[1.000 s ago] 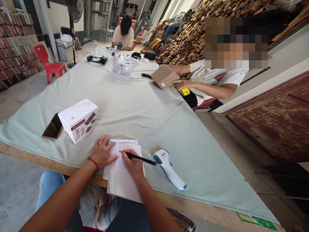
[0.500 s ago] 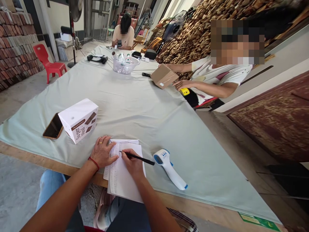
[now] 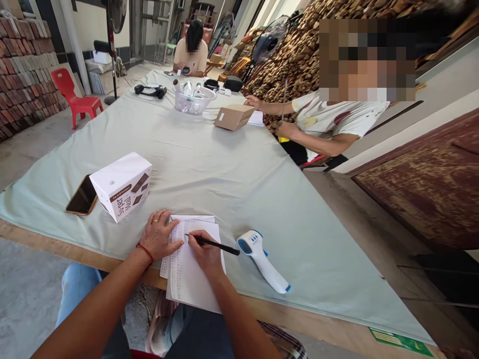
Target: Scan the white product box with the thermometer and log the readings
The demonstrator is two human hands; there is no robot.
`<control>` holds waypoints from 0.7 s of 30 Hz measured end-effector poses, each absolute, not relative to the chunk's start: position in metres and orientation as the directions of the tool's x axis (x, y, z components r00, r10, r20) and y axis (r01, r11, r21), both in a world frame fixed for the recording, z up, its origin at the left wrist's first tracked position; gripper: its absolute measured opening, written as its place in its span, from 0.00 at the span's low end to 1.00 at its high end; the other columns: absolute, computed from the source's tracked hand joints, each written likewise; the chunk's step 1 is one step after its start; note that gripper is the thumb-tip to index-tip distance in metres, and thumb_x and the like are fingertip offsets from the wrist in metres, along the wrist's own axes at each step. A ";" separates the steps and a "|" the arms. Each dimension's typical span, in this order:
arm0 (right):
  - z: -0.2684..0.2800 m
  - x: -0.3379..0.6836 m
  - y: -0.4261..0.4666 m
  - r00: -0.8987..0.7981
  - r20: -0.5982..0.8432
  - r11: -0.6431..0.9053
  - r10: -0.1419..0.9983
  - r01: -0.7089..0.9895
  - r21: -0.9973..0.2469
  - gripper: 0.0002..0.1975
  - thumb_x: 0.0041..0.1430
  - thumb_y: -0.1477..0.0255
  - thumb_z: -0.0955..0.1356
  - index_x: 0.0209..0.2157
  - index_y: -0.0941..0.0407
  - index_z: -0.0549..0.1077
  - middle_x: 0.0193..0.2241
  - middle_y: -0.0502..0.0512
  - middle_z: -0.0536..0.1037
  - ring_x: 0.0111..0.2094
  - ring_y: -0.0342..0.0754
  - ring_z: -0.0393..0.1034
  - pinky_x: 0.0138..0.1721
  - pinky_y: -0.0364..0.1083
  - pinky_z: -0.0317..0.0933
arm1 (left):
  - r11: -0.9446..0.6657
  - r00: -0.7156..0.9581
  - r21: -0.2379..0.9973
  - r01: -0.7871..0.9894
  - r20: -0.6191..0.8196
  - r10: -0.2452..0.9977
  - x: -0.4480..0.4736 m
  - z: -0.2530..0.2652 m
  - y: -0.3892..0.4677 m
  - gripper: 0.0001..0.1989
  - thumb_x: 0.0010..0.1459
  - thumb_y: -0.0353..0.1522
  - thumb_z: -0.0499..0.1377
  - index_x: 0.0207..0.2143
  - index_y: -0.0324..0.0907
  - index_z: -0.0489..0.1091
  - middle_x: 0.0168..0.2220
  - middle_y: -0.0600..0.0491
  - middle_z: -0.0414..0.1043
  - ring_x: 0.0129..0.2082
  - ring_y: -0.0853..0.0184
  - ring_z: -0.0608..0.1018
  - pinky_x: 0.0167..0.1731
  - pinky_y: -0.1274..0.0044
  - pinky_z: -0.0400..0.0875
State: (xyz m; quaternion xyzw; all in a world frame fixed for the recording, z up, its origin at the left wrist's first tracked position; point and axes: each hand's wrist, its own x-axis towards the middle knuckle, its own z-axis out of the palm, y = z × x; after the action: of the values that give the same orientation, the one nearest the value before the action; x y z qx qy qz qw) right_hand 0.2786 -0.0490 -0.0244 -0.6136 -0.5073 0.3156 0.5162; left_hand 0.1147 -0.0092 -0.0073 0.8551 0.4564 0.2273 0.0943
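Note:
My right hand (image 3: 205,253) grips a black pen (image 3: 219,245), its tip on the page near the top of a notebook (image 3: 194,279). Rows of small handwriting run down the page's left side. With fingers apart, my left hand (image 3: 160,234) lies flat across the notebook's upper left edge and the cloth. A white and blue infrared thermometer (image 3: 264,262) lies to the right of my right hand. Beyond my left hand stands a white box with brown print (image 3: 123,187), next to a dark smartphone (image 3: 83,195).
A grey-green cloth (image 3: 179,159) covers the table. Farther back are a clear plastic basin of bottles (image 3: 192,102), a black device (image 3: 150,91) and a cardboard box (image 3: 232,117). One person (image 3: 337,117) sits at the right with a tape measure; another (image 3: 191,52) sits at the far end.
The person at the right has let go of the cardboard box, which now rests farther left on the table. That person's tape measure is now pulled out upward. My hands stay in place.

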 end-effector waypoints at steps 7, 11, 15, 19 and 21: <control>-0.028 0.279 -0.048 0.319 0.148 0.057 0.936 0.276 -0.960 0.10 0.48 0.64 0.67 0.26 0.56 0.73 0.24 0.52 0.76 0.26 0.47 0.69 0.31 0.46 0.65 | -0.572 0.485 0.351 0.742 0.308 0.818 0.114 -0.006 -0.009 0.26 0.49 0.42 0.64 0.50 0.44 0.69 0.56 0.42 0.63 0.59 0.50 0.63 0.60 0.56 0.55; -0.030 0.279 -0.047 0.314 0.168 0.077 0.935 0.282 -0.956 0.09 0.48 0.64 0.67 0.25 0.55 0.73 0.22 0.51 0.76 0.25 0.47 0.68 0.29 0.46 0.65 | -0.570 0.489 0.338 0.749 0.299 0.820 0.114 -0.006 -0.009 0.26 0.49 0.42 0.64 0.50 0.43 0.69 0.56 0.42 0.63 0.59 0.50 0.63 0.60 0.56 0.55; -0.031 0.279 -0.047 0.306 0.173 0.081 0.936 0.292 -0.953 0.09 0.49 0.64 0.67 0.25 0.55 0.73 0.23 0.51 0.75 0.25 0.46 0.68 0.30 0.45 0.64 | -0.569 0.487 0.338 0.749 0.300 0.820 0.115 -0.006 -0.009 0.26 0.49 0.42 0.64 0.50 0.44 0.69 0.56 0.42 0.63 0.59 0.50 0.63 0.60 0.56 0.55; -0.032 0.280 -0.047 0.295 0.176 0.085 0.939 0.297 -0.951 0.09 0.49 0.65 0.67 0.26 0.55 0.73 0.23 0.51 0.75 0.25 0.46 0.68 0.30 0.45 0.64 | -0.571 0.487 0.337 0.749 0.303 0.819 0.114 -0.006 -0.010 0.26 0.49 0.42 0.65 0.50 0.44 0.69 0.56 0.42 0.63 0.59 0.51 0.63 0.60 0.56 0.55; -0.032 0.280 -0.047 0.290 0.186 0.096 0.939 0.299 -0.949 0.08 0.49 0.65 0.67 0.25 0.55 0.73 0.22 0.50 0.75 0.25 0.46 0.67 0.29 0.45 0.64 | -0.573 0.489 0.337 0.747 0.306 0.817 0.114 -0.007 -0.009 0.26 0.49 0.42 0.64 0.50 0.44 0.69 0.56 0.42 0.63 0.59 0.51 0.63 0.60 0.56 0.55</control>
State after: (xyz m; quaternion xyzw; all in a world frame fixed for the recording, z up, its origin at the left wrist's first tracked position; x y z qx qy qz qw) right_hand 0.2801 -0.0467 -0.0319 -0.6015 -0.5146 0.3003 0.5322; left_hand 0.1143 -0.0095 -0.0066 0.8591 0.4554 0.2199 0.0793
